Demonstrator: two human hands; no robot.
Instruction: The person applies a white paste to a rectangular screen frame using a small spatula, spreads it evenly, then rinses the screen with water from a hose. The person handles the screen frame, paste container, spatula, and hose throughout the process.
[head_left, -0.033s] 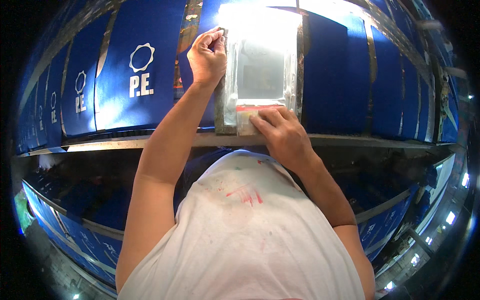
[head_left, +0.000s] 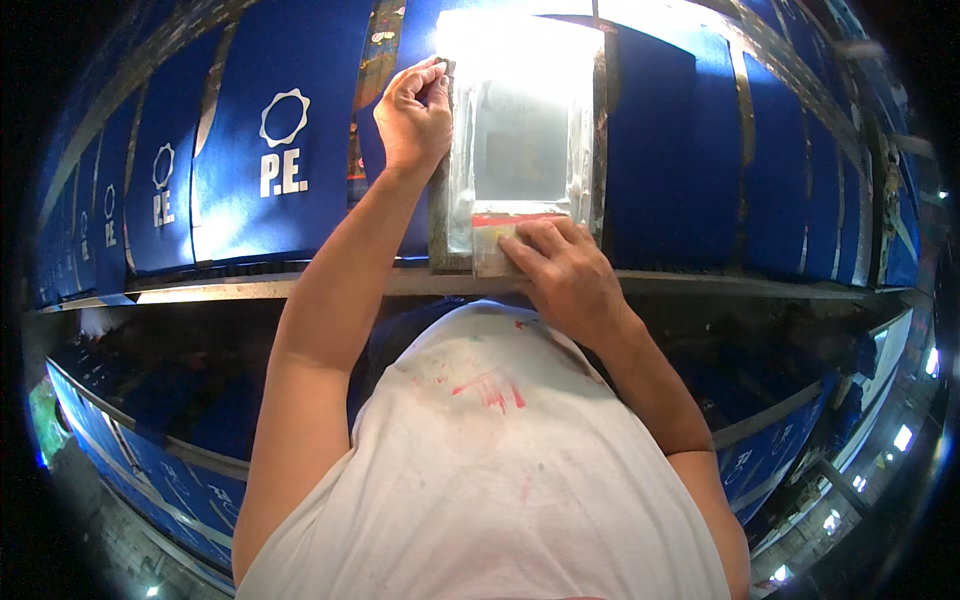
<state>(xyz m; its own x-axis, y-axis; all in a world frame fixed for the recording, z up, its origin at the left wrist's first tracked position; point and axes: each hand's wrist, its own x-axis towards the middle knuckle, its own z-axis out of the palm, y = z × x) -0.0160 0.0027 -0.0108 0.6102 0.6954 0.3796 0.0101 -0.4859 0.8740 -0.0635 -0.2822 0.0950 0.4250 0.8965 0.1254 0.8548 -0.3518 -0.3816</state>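
Note:
A screen-printing frame with dark wooden sides and a pale, translucent mesh lies on the blue fabric in front of me. My left hand is closed in a pinch on the frame's far left corner. Near the frame's close end, my right hand grips a squeegee, a flat pale block with red ink along its far edge. That edge rests on the mesh, just below the clear window. Whitish tape or residue lines the inside of the frame. Glare hides the frame's far end.
Blue fabric panels with white printed emblems lie in a row to the left. Plain blue panels continue to the right. A table rail runs between them and my body. Behind me stands another table of blue panels.
The squeegee and my right hand have shifted very slightly toward me. My left hand stays on the frame corner.

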